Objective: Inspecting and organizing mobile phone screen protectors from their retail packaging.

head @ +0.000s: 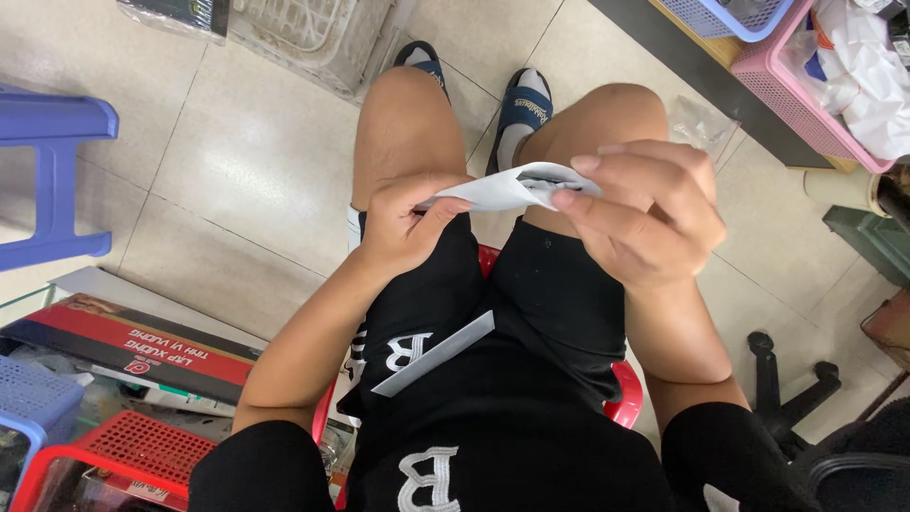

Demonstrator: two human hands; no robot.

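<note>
I sit on a red plastic stool (624, 393) and look down at my lap. Both hands hold a small white folded paper or pouch (507, 187) above my knees. My left hand (403, 223) pinches its left end between thumb and fingers. My right hand (645, 213) grips its right end, where the opening shows a dark inside. A narrow white strip (434, 354) lies loose on my black shorts, below the hands.
A blue stool (52, 171) stands at the left. A red basket (114, 455), a blue basket (33, 398) and a red-and-black box (133, 346) sit at lower left. Pink (806, 90) and blue (730, 19) baskets stand at upper right, a chair base (787, 379) at lower right.
</note>
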